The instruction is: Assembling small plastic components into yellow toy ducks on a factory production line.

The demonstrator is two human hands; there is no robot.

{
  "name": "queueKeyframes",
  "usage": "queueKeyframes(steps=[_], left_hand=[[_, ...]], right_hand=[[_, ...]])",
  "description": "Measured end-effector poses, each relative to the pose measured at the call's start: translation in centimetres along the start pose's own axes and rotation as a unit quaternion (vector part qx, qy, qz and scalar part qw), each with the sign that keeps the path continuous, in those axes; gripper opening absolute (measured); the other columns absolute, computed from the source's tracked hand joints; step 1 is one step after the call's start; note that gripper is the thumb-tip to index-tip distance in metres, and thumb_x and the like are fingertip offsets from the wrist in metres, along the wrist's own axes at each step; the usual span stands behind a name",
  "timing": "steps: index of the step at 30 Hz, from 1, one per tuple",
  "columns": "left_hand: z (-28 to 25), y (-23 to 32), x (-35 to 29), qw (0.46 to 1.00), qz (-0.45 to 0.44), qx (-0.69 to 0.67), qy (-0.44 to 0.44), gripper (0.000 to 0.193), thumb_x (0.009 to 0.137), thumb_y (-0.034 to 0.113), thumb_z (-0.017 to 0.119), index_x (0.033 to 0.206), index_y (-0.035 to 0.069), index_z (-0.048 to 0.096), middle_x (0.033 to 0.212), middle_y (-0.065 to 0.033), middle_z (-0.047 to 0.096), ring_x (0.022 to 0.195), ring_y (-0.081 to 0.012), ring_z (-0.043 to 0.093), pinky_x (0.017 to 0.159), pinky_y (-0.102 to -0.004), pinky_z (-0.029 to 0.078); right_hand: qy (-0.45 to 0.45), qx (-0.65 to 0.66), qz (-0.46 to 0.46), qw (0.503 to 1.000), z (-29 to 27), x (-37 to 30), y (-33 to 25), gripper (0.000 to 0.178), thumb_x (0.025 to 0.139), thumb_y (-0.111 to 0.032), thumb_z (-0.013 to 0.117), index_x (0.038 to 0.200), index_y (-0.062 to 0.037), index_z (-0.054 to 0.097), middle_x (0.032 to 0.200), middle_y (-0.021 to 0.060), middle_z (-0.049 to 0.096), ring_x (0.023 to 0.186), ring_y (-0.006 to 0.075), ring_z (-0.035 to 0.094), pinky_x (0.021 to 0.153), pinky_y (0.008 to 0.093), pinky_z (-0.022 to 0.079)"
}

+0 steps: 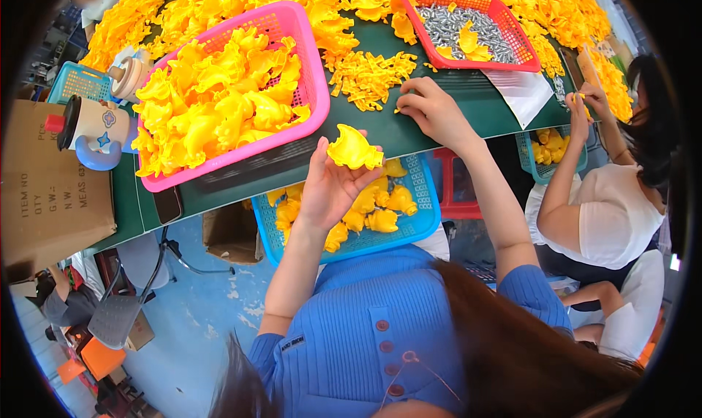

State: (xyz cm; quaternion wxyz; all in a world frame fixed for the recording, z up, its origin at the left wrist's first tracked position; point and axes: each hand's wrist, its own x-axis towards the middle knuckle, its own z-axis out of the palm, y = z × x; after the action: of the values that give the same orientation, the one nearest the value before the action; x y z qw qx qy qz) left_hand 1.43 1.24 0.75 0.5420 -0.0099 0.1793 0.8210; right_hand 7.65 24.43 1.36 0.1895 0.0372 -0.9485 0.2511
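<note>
My left hand (325,191), palm up, holds a glossy yellow moulded plastic shell piece (353,148) between thumb and fingers, just off the table's front edge. Over the green table (292,157), my right hand (439,113) is pinched, with a tiny yellow plastic piece (397,111) at its fingertips. Just left of it lies a heap of small yellow plastic pieces (369,78). Below my hands, a blue basket (426,191) on my lap contains several rounded yellow plastic parts (382,221). Left of my hands stands a pink basket (316,67) full of yellow shell pieces (212,111).
A red basket (504,66) of small silvery metal parts (468,34) stands at the back right, a white sheet (521,96) beside it. Yellow pieces heap along the far side. At left are a cup (95,129), a phone (169,204) and a carton (55,184). A co-worker (607,206) sits at right.
</note>
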Motion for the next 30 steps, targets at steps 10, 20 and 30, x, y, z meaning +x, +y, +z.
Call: queueKeyframes(steps=[10, 20, 30], left_hand=[[0.0, 0.8, 0.7, 0.999, -0.031, 0.005, -0.028, 0.061, 0.093, 0.048, 0.030, 0.127, -0.001, 0.038, 0.108, -0.0191, 0.057, 0.098, -0.0284, 0.059, 0.073, -0.0355, 0.055], [1.3, 0.7, 1.1, 0.993, -0.063, 0.093, 0.021, 0.064, 0.093, 0.053, 0.024, 0.127, 0.001, 0.039, 0.091, -0.0131, 0.059, 0.076, -0.0233, 0.062, 0.066, -0.0310, 0.055], [1.5, 1.1, 1.1, 0.989, -0.067, 0.130, 0.013, 0.061, 0.093, 0.053, 0.019, 0.115, 0.004, 0.047, 0.091, -0.0157, 0.061, 0.070, -0.0214, 0.063, 0.055, -0.0286, 0.053]], right_hand=[[-0.019, 0.014, -0.006, 1.000, 0.0, -0.2, 0.6, 0.018, 0.075, 0.005, 0.058, 0.092, -0.0006, 0.059, 0.084, 0.0091, 0.054, 0.083, 0.0232, 0.054, 0.072, 0.0294, 0.045], [-0.029, 0.487, 0.221, 0.845, -0.6, 0.4, -4.4, 0.019, 0.088, -0.010, 0.049, 0.104, -0.0029, 0.056, 0.087, -0.0018, 0.049, 0.072, 0.0069, 0.044, 0.062, 0.0190, 0.036], [0.069, 0.484, 0.184, 0.853, 0.8, 1.3, -7.2, 0.011, 0.074, -0.007, 0.068, 0.085, -0.0031, 0.068, 0.084, 0.0037, 0.065, 0.074, 0.0076, 0.054, 0.066, 0.0216, 0.041]])
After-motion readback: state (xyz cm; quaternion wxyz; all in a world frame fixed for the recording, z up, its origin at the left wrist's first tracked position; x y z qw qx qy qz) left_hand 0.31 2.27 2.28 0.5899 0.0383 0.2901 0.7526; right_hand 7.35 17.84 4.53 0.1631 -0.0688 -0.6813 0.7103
